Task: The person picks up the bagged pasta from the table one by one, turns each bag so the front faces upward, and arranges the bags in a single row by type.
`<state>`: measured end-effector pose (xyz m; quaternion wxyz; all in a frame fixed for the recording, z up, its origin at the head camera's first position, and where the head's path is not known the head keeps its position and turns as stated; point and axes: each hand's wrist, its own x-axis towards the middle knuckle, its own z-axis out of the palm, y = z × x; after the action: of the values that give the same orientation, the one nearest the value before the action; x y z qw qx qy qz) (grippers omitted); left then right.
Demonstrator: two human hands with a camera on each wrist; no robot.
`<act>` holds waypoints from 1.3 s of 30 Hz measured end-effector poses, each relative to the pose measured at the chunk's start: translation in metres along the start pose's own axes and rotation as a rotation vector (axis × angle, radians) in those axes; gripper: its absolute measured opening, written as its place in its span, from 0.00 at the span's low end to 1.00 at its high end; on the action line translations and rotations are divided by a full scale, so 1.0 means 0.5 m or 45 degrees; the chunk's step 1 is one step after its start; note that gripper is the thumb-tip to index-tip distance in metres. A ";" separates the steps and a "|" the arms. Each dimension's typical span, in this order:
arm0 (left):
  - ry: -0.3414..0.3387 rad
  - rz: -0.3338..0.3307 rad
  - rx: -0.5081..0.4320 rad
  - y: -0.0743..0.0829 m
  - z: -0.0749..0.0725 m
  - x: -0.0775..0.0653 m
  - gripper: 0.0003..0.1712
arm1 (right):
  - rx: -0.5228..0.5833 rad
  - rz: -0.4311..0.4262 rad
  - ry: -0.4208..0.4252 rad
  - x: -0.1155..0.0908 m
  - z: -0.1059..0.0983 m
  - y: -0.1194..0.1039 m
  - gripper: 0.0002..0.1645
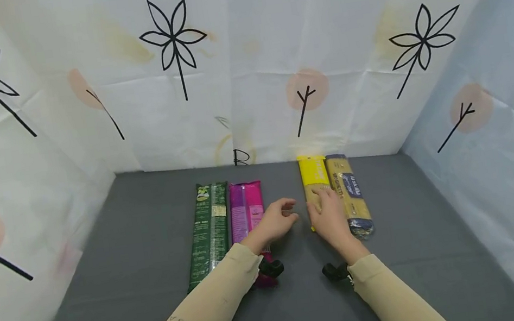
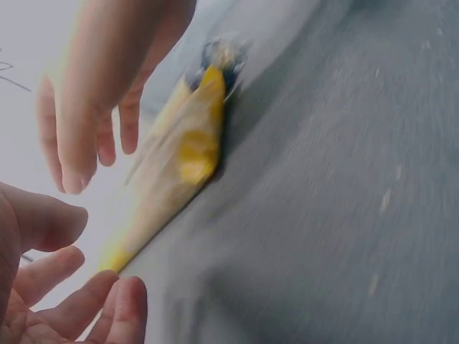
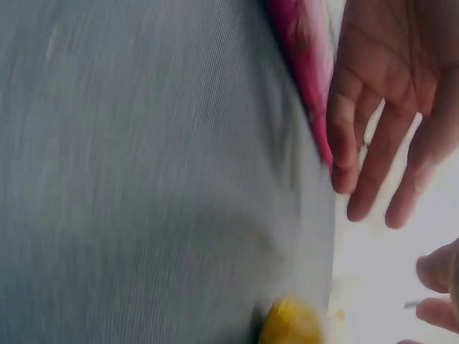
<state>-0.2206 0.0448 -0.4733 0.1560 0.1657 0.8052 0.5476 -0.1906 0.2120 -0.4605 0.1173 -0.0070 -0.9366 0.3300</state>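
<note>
My right hand (image 1: 331, 216) hangs over the lower half of a yellow packet (image 1: 314, 171) of what look like dried noodles. Its fingers are loosely bent, and in the left wrist view that right hand (image 2: 107, 93) appears apart from the packet (image 2: 195, 154). To the right of the yellow packet lies a tan noodle packet with dark blue ends (image 1: 352, 191). My left hand (image 1: 276, 220) is held in the air, fingers relaxed, just right of a pink and purple packet (image 1: 254, 204). Left of that lies a long green packet (image 1: 207, 228), partly behind my left sleeve.
All the packets lie on a dark grey table (image 1: 150, 241). White patterned sheets (image 1: 243, 63) stand behind it and along both sides. A black wrist device (image 1: 271, 268) sits under the left cuff, another (image 1: 335, 271) by the right cuff.
</note>
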 end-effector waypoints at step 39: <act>0.390 0.023 0.384 -0.098 -0.213 0.027 0.31 | 0.477 0.100 -0.443 -0.096 0.107 -0.107 0.43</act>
<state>-0.2837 -0.0545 -0.4825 0.0004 0.1092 0.8908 0.4412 -0.1525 0.1328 -0.4778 -0.0591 0.0351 -0.8642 0.4984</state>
